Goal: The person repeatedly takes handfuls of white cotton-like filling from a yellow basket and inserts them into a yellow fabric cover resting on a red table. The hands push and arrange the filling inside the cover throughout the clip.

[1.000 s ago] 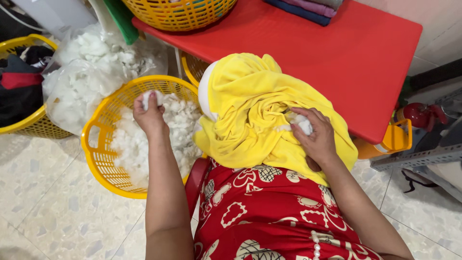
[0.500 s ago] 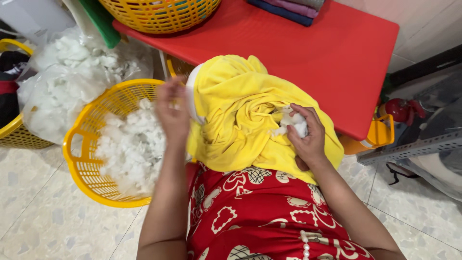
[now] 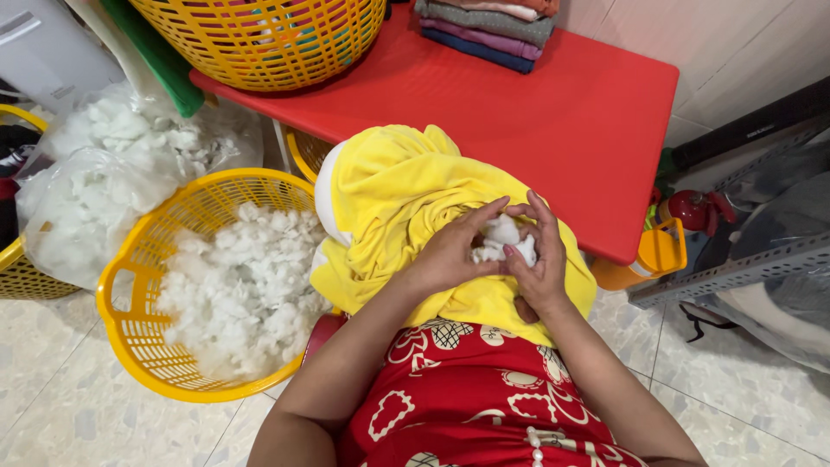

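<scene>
Both hands meet over a yellow cloth cover [image 3: 406, 207] bunched on the person's lap, just in front of the red table [image 3: 553, 104]. The left hand [image 3: 450, 255] is curled, its fingertips pinching a tuft of white stuffing [image 3: 500, 238] at what seems to be an opening in the cloth, though the folds make that hard to tell. The right hand [image 3: 538, 259] is half closed, fingers bent over the same tuft from the right side, touching it and the left fingertips. To the left of the lap, on the tiled floor, a yellow plastic basket [image 3: 130, 277] holds a heap of loose white filling [image 3: 246, 285], near the cover but apart from both hands. Farther left lies a clear bag of the same filling [image 3: 95, 182]. On the far part of the table stand another yellow basket [image 3: 259, 39] and a stack of folded cloths [image 3: 488, 26].
</scene>
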